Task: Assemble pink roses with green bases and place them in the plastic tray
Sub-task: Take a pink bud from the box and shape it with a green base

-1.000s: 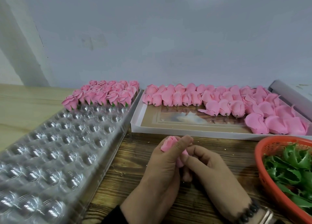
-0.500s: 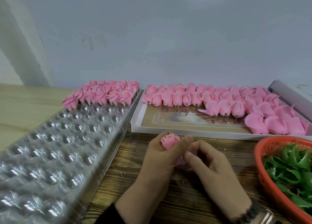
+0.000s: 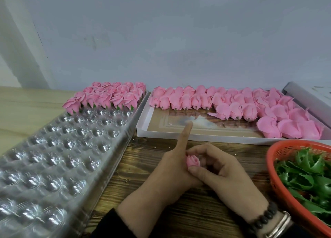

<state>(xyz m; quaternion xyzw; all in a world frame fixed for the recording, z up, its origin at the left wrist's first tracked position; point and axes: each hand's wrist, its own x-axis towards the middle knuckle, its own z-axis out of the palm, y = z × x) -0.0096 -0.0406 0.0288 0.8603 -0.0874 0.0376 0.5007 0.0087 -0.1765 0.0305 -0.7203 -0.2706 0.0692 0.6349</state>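
Pink rose (image 3: 193, 161) sits pinched between left hand (image 3: 172, 173) and right hand (image 3: 220, 168) above the tabletop (image 3: 143, 166), both grips grasping it, probably to seat its green base before traying.

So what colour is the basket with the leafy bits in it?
The basket is orange-red, holding green bases. The head view shows it at the right edge.

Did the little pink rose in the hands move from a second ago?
Yes. The pink rose has sunk lower between the hands, toward the person and away from the white box; before, it sat closer to the box's front edge.
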